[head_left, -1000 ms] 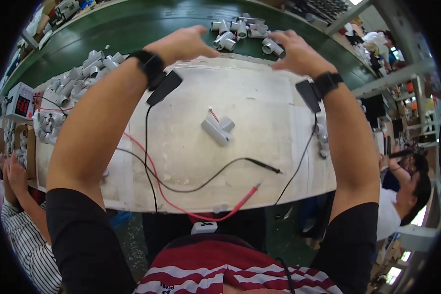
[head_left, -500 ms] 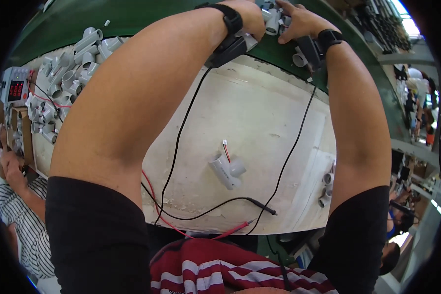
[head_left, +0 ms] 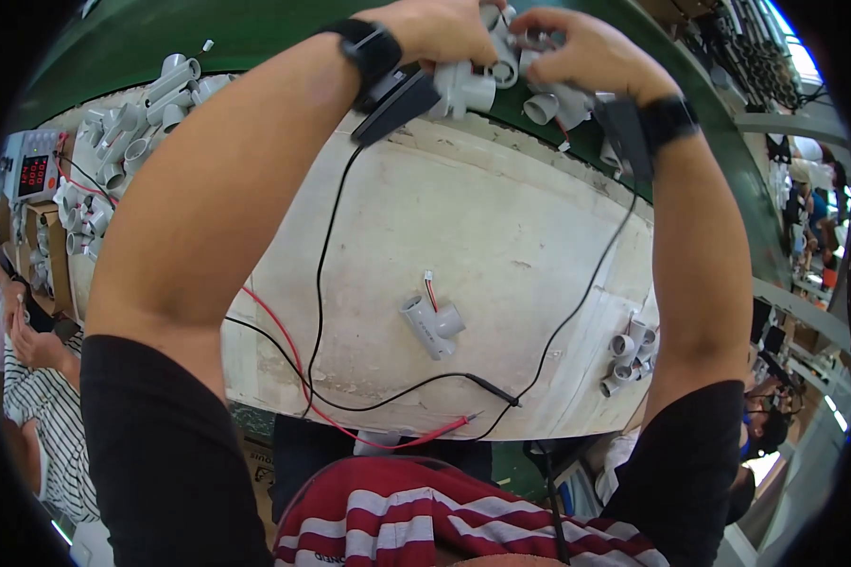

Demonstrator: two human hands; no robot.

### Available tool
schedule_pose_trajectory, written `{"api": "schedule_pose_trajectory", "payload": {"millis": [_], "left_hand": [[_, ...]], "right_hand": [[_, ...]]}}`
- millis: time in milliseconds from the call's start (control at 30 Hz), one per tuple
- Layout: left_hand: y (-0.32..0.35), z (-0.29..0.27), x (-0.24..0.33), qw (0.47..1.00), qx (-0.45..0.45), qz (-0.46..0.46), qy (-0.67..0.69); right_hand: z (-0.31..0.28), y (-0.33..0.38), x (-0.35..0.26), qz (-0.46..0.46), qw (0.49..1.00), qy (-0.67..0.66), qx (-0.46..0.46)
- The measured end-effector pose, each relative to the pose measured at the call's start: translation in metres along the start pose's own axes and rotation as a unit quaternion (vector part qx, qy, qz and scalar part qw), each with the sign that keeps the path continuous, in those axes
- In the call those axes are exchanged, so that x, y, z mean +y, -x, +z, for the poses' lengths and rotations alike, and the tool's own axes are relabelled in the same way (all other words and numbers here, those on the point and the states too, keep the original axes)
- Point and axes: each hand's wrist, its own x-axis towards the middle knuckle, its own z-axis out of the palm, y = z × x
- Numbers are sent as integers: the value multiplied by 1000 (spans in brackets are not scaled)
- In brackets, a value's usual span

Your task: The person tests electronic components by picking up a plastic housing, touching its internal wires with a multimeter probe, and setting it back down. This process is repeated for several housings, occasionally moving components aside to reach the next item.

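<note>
At the far edge, my left hand [head_left: 449, 33] curls over several light-grey pipe fittings [head_left: 463, 92]; the upper edge of the view cuts off part of it. Facing it, my right hand [head_left: 596, 55] has its fingers bent round other fittings of the cluster [head_left: 504, 64]. More fittings [head_left: 541, 109], one with a short wired connector [head_left: 564, 146], lie below my right palm. Each wrist wears a black strap and a dark box with a cable. A single grey T-shaped fitting [head_left: 432, 328] with red and black wires lies mid-table, apart from both hands.
Red [head_left: 444, 428] and black [head_left: 492, 387] test probes lie along the near edge of the pale board [head_left: 397, 227]. Fittings are heaped at left [head_left: 113, 142] beside a meter box [head_left: 33, 165]; a few sit at right [head_left: 631, 354]. A person in stripes [head_left: 52, 406] is at left.
Both hands have come slightly nearer with the fittings, some now over the board's far edge. My left hand shifted left; my right fingers, spread earlier, have curled in.
</note>
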Motion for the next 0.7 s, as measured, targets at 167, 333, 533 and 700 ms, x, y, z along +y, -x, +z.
{"api": "schedule_pose_trajectory", "payload": {"millis": [167, 333, 533, 700], "left_hand": [[83, 23, 6, 993, -67, 70, 72], [179, 61, 29, 976, -114, 69, 172], [204, 35, 48, 951, -274, 32, 136], [95, 12, 47, 969, -219, 60, -101]], "right_hand": [[55, 90, -14, -154, 988, -21, -6], [92, 171, -50, -51, 988, -112, -94], [106, 206, -43, -59, 985, -142, -73], [50, 160, 58, -47, 972, 70, 219]]}}
